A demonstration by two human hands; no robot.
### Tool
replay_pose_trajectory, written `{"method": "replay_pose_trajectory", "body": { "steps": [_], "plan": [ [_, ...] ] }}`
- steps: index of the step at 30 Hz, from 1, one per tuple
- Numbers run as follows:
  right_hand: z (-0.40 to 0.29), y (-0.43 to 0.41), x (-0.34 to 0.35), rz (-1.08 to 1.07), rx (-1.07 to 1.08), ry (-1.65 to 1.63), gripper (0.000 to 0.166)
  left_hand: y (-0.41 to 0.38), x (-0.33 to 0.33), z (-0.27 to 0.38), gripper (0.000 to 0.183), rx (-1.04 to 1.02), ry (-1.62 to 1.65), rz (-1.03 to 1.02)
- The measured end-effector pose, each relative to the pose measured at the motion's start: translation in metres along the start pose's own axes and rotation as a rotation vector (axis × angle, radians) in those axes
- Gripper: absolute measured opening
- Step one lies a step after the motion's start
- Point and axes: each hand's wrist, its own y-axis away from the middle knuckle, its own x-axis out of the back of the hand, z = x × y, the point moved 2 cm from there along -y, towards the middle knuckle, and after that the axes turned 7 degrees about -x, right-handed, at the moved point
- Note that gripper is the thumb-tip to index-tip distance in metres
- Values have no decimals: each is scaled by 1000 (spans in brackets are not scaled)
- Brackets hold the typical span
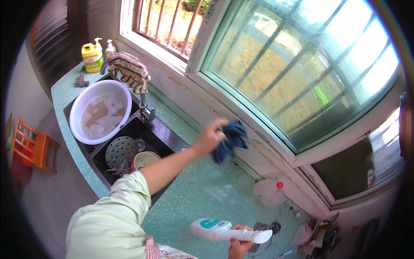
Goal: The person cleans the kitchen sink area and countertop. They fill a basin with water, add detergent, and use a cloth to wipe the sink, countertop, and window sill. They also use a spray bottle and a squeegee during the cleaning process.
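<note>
My left hand (208, 137) is raised over the counter near the window wall, gripping a crumpled dark blue cloth (231, 139). The cloth is blurred and hangs from the fingers. Low in the view, my right hand (241, 244) is wrapped around the neck of a white plastic bottle (215, 228). That bottle is tilted on its side, with a green label bearing writing and a white top (262, 236) pointing right. Below both hands lies the speckled green countertop (190, 191), with a whitish smear on it.
A lilac basin (72, 121) of sudsy water sits over the left of the sink; a perforated metal plate (119, 152) and a bowl (145, 158) lie in the other part. A striped towel (127, 69) drapes the faucet. A clear jug (268, 192) with a red cap stands by the wall.
</note>
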Motion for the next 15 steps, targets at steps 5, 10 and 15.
{"method": "replay_pose_trajectory", "body": {
  "steps": [5, 10, 15],
  "plan": [
    [29, 14, 25, 37, 93, 199, 46, -56, 68, -27, 38, -154, -679, 396],
    [29, 27, 30, 141, 136, 187, 40, 7, -52, -35, 38, -174, -773, 73],
    [-37, 5, -11, 160, 335, 49, 52, 53, -115, -26, 36, -111, -265, -318]
  ]
}}
